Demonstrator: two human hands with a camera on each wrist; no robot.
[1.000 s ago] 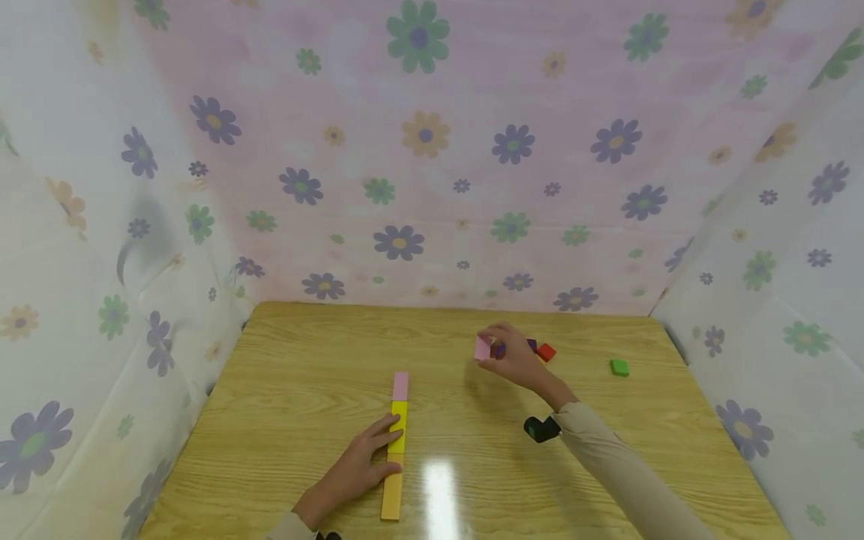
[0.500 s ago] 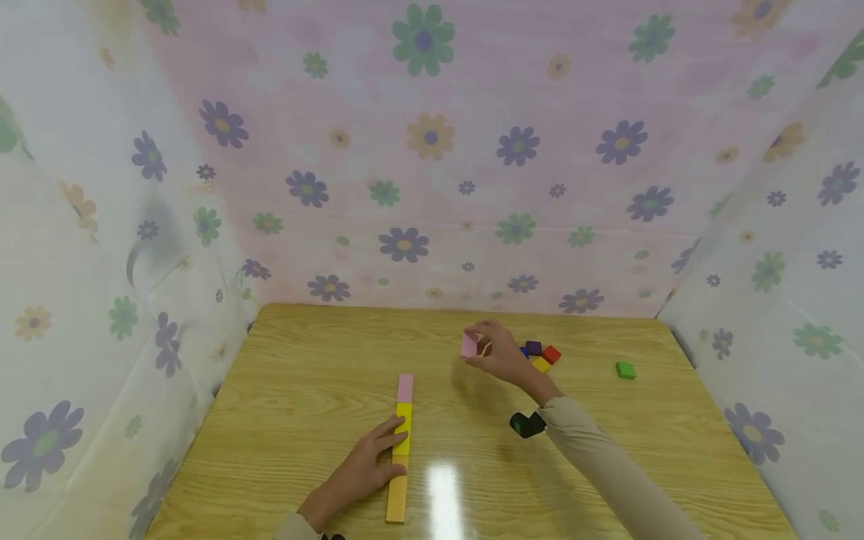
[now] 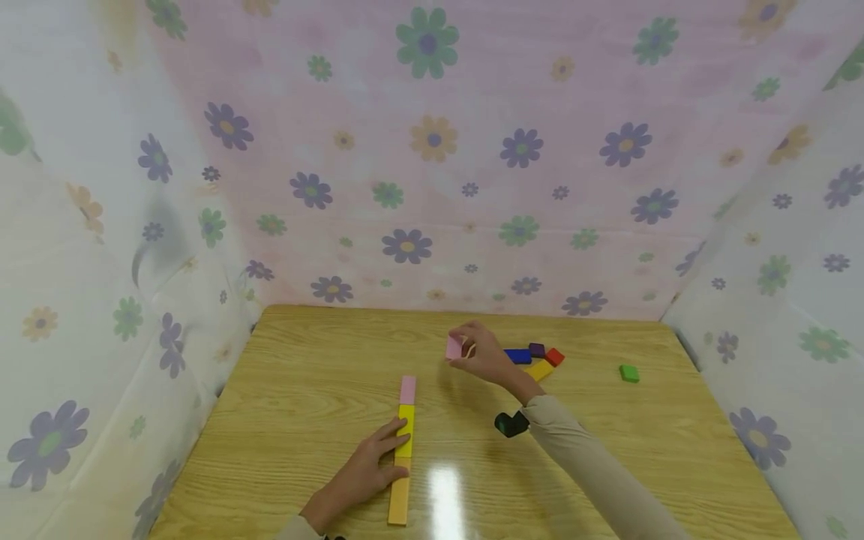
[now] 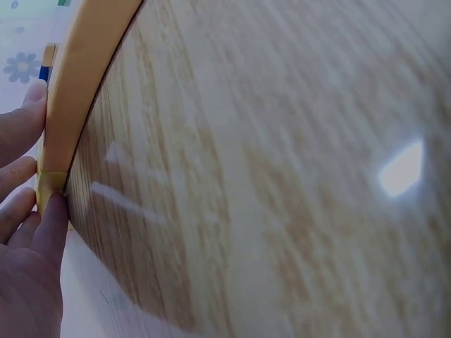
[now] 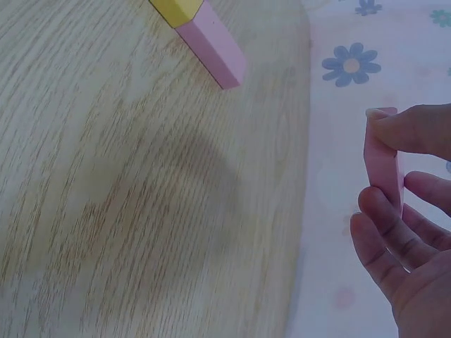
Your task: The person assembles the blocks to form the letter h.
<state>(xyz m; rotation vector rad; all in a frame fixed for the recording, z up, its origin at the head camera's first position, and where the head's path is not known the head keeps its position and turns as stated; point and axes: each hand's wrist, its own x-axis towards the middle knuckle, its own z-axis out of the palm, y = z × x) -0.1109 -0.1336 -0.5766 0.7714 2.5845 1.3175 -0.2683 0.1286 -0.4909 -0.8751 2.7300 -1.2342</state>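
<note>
Floral cloth (image 3: 434,210) forms the bg, pink at back, white at sides; below your fingers lies a wood-grain tabletop (image 3: 324,375). Pink block (image 5: 384,165) is up off the table, pinched btwn thumb and fingers of your rt hand (image 3: 484,362); thumb's on one end, fingertips toward the other. Nearer you and lt of those rt fingers is a straight row, blocks end to end: lt-hand pink piece (image 3: 408,390) farthest, then yellow strip (image 3: 409,430), then orange strip (image 3: 400,501) closest to you. Your lt hand (image 3: 361,465) has its fingers extended, resting on the yellow; thumb touches the orange near the joint. Just rt of your rt hand, approx. in a cluster: blue block (image 3: 519,356), partly hidden by the hand, dk purple block (image 3: 536,350), red block (image 3: 555,357) and yellow-orange block (image 3: 540,370). Green block (image 3: 629,373) sits alone, well rt of your rt fingers.
</note>
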